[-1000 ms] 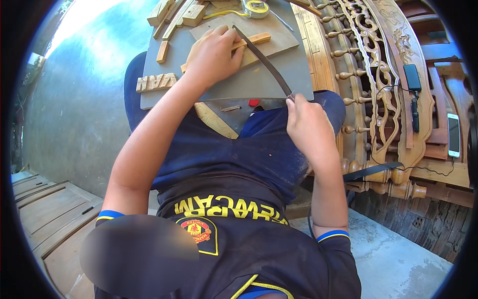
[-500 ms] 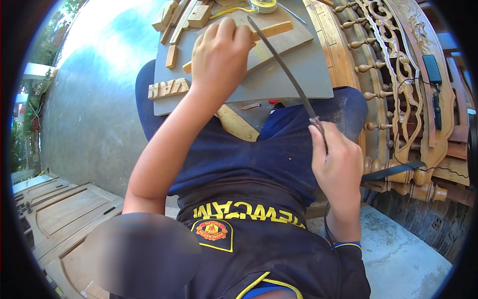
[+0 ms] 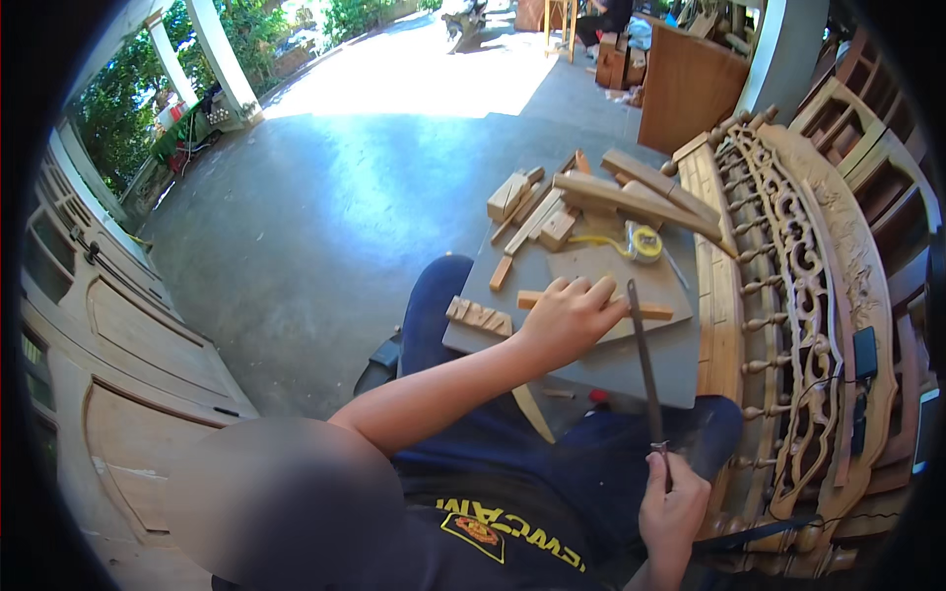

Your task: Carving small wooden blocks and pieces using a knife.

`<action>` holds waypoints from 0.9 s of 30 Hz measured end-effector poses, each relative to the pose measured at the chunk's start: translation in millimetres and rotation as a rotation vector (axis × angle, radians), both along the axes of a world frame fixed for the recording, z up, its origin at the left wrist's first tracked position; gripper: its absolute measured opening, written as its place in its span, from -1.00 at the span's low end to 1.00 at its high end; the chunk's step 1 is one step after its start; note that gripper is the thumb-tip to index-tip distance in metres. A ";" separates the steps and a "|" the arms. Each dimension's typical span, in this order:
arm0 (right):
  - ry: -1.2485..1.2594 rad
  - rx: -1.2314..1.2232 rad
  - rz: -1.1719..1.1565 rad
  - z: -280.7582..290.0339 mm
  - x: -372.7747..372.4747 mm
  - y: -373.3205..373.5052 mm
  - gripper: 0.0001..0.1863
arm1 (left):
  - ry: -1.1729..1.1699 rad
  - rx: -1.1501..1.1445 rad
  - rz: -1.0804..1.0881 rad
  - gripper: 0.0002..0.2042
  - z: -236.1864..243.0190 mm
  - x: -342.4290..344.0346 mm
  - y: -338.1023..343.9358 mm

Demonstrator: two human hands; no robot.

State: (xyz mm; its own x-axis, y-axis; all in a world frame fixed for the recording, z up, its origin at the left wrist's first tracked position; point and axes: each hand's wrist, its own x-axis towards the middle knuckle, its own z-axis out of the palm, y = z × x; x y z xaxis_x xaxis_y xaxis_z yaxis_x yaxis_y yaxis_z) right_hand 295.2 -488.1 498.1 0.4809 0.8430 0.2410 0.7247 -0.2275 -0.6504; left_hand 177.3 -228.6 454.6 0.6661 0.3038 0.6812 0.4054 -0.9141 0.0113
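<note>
In the head view my left hand (image 3: 576, 320) is closed on a narrow wooden strip (image 3: 655, 311) lying across a light board (image 3: 665, 286) on the grey work top (image 3: 665, 369). My right hand (image 3: 670, 502), lower right over my thigh, grips the handle of a long, narrow dark file (image 3: 642, 355); its tip reaches up beside the strip, just right of my left fingers. Carved wooden letter blocks (image 3: 478, 316) lie left of that hand. Behind it are a yellow tape measure (image 3: 643, 243) and several loose wood pieces (image 3: 532, 202).
A carved wooden railing (image 3: 764, 295) runs along my right, with a dark device (image 3: 864, 353) and cables on it. Wooden door panels (image 3: 138, 443) are at left. Across the concrete floor (image 3: 296, 246), a person (image 3: 606, 20) in dark clothing is at the back near stacked wood and pillars.
The view has tilted up, bringing the yard into sight; hands and work top appear lower and further right. My left hand still grips the strip, my right the file.
</note>
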 end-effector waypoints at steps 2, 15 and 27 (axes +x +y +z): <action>0.001 -0.040 -0.029 0.7 0.8 4.0 -0.80 | 0.041 -0.007 0.018 -0.76 -1.9 -3.5 0.2; -0.022 0.214 0.055 -45.4 19.2 11.6 -0.82 | -0.075 -0.885 -0.231 -0.70 28.1 -33.7 12.4; 0.601 0.736 0.236 -50.9 21.9 21.3 -0.56 | -0.068 -1.247 -0.236 -0.63 47.9 -47.8 5.0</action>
